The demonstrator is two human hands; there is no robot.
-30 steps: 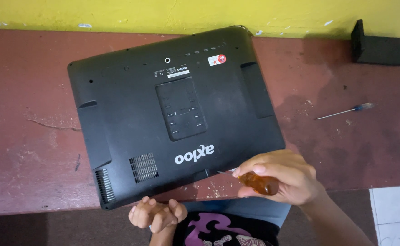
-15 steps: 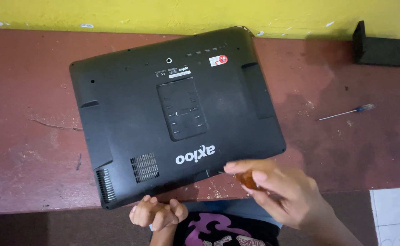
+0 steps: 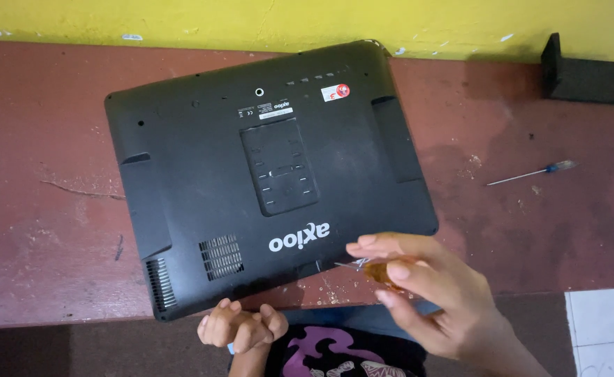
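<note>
So I've got the black monitor lying face down on the red table, back panel up, and I'm using it as my landmark. My right hand sits just off its near right corner, fingers wrapped around an amber-handled screwdriver, metal tip pointing at the monitor's near edge. My left hand is right below the monitor's near edge, curled into a loose fist; can't tell if there's anything in it. Off to the monitor's right there's a thin blue-tipped screwdriver lying alone, and a black block beyond the far right corner, by the yellow wall.
</note>
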